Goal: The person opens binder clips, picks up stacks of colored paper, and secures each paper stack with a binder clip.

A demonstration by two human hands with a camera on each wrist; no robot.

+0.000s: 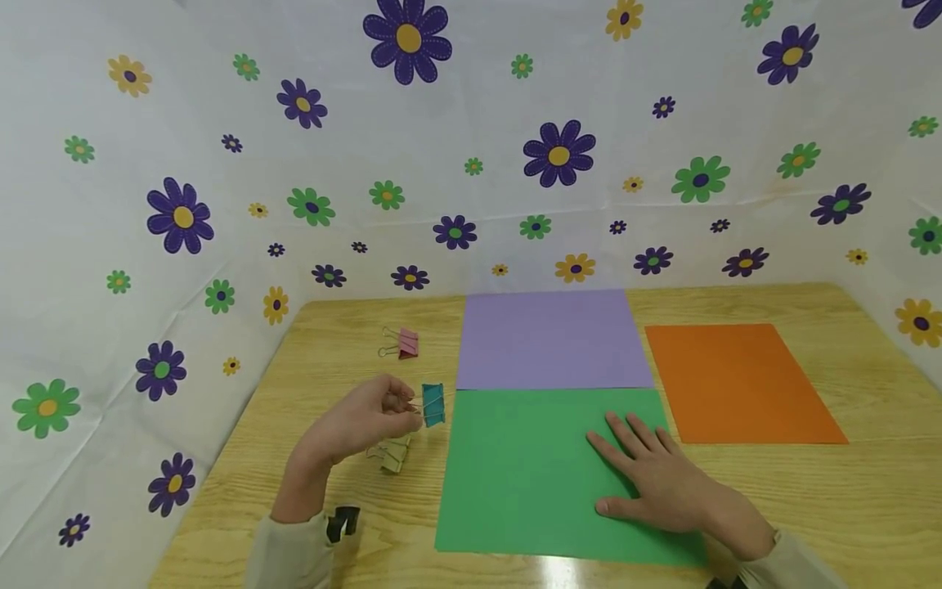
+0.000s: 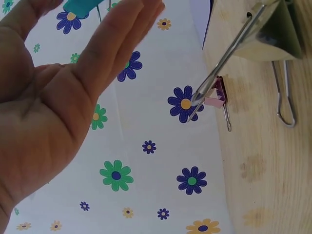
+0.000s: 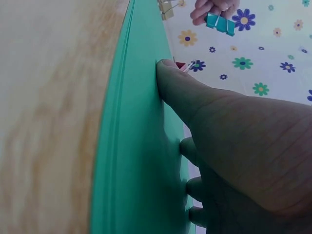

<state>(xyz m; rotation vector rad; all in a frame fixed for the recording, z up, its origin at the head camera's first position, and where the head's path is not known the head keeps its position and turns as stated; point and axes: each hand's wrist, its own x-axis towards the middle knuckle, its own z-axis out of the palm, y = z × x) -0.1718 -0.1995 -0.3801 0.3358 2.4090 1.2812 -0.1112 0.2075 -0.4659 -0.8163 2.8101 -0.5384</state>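
Teal metal, one binder clip (image 1: 433, 405), hung above the table in my left hand (image 1: 361, 421). Thumb and fingers pinched it at the wire-handle end, body pointing right. It sat just off the left edge of a green sheet (image 1: 530, 466), near that sheet's far left corner, not touching it as far as I could judge.

My right hand (image 1: 658, 483) lay palm down on the right part of the green, fingers spread, thumb out to the left, gripping nothing. From the right wrist, the green's near edge showed fine lines, perhaps more than one layer.

Step in hand, as I judged it: holding the clip ready while the other palm steadied the paper. The next move seemed to call for a firm squeeze on the wire handles and a flat, unshifted sheet. Risk noted: a one-sided pinch could let the clip twist.

Nearby: a yellow clip (image 1: 395, 455) beneath and beside my left hand; a pink clip (image 1: 408, 343) farther back; a purple sheet (image 1: 552, 339) along the green's far edge; an orange sheet (image 1: 746, 384) to the right. All rested on the wood-grain table (image 1: 846, 507).

Writing: none legible on clips or paper, no brand. Backing cloth (image 1: 456, 106) carried printed flowers only.
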